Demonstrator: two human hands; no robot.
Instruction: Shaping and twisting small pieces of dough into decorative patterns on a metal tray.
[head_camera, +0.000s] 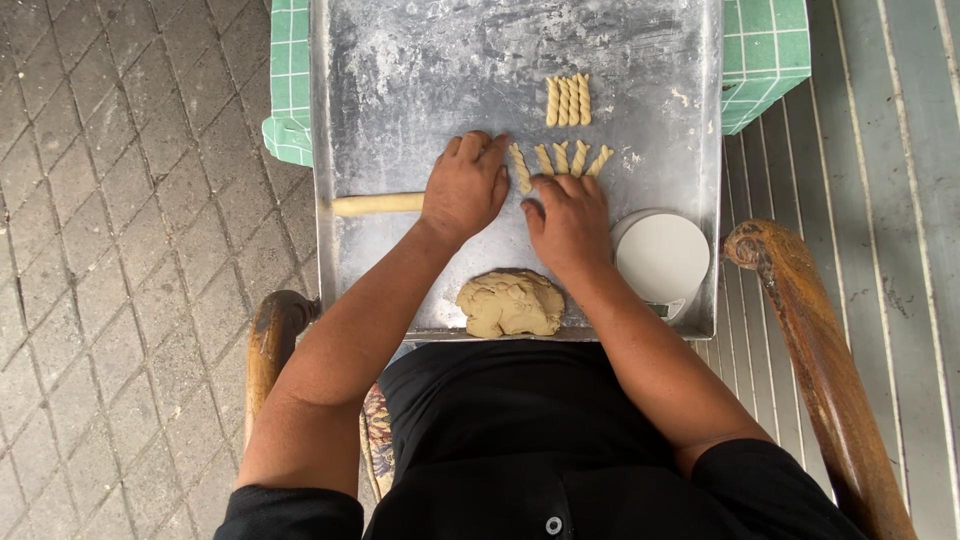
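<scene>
Twisted beige dough sticks (560, 158), soft and ridged like short ropes, lie in a loose row at the middle of the floured grey metal tray (400, 70), just beyond your fingertips. Your left hand (465, 187) lies flat and spread over the right end of a long smooth roll of beige dough (378, 204), its fingertips touching the leftmost stick. Your right hand (570, 222) rests palm down with fingers apart, closed on nothing, just near of the row.

Pressing hard here would likely flatten the twists, since the dough looks soft and takes marks easily. The four tidy twisted sticks (567, 100) farther away lie touching side by side; I judge they could stick together. The long roll reaches the tray's left rim, so a push leftward might bend it against the edge. The rough, cracked lump of beige dough (511, 303) sits at the near edge, right by your body, where a sleeve or elbow could drag it off. The round white dish (662, 256) at the near right lies close to your right wrist and could be knocked. The tray rests on a green checked cloth (768, 52), between worn wooden chair arms (815, 340), so it may slide if you lean on it.
</scene>
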